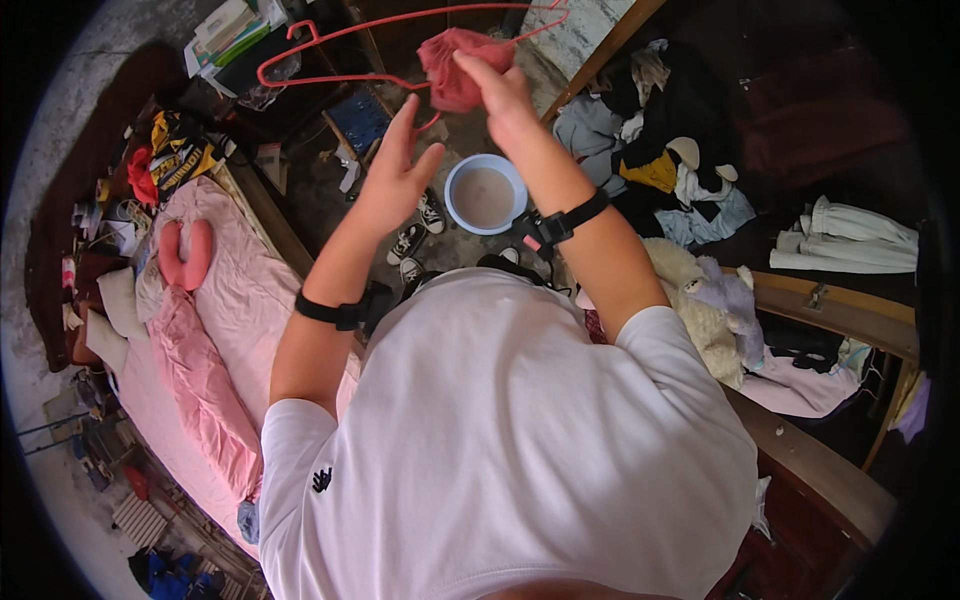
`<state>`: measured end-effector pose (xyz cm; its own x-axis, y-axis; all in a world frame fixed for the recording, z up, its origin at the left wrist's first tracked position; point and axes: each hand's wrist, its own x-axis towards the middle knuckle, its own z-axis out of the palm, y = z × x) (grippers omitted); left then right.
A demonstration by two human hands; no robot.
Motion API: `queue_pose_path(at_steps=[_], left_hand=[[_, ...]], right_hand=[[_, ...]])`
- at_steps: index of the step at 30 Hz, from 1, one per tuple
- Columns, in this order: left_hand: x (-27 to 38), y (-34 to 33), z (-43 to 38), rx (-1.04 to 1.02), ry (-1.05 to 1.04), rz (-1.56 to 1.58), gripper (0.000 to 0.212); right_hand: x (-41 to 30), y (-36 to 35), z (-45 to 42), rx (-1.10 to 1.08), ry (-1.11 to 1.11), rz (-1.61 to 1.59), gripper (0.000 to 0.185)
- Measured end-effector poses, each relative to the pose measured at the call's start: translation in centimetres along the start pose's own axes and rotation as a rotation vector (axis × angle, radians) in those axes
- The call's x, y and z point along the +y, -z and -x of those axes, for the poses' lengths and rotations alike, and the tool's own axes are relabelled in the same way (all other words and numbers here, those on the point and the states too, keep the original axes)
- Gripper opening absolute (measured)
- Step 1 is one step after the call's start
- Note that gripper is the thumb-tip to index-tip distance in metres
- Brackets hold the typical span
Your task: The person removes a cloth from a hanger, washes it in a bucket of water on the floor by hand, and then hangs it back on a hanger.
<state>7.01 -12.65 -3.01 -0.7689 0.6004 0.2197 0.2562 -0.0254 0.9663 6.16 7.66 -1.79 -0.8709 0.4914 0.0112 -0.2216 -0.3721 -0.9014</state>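
Observation:
My right hand [506,97] grips a bunched red cloth [448,71], its thumb lying over the folds. A red clothes hanger [337,79] reaches out to both sides of the cloth, and its middle is hidden behind the cloth. Just below, my left hand [394,180] has its thumb and fingers apart, close to the hanger's curved hook [433,122]. Whether a fingertip touches the hook is hard to see. Under both hands, a light blue basin [451,187] with cloudy water [484,196] stands on the floor.
Canvas sneakers [406,244] sit beside the basin. A bed with a pink sheet [232,262] and a neck pillow [169,255] is on the left. Clothes [592,135] lie heaped on the right, above plush toys [724,300] and an open wooden chest edge [840,306].

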Motion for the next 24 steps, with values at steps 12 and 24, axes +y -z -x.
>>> queue_pose_path(at_steps=[12, 24], left_hand=[[6.6, 8.2, 0.0, 0.31, -0.323, -0.653, 0.081], [6.0, 13.2, -1.2, -0.138, 0.571, 0.29, 0.03]], right_hand=[[-2.5, 5.5, -1.6, -0.225, 0.252, 0.344, 0.042], [-7.6, 6.0, 1.2, -0.563, -0.087, 0.417, 0.057]])
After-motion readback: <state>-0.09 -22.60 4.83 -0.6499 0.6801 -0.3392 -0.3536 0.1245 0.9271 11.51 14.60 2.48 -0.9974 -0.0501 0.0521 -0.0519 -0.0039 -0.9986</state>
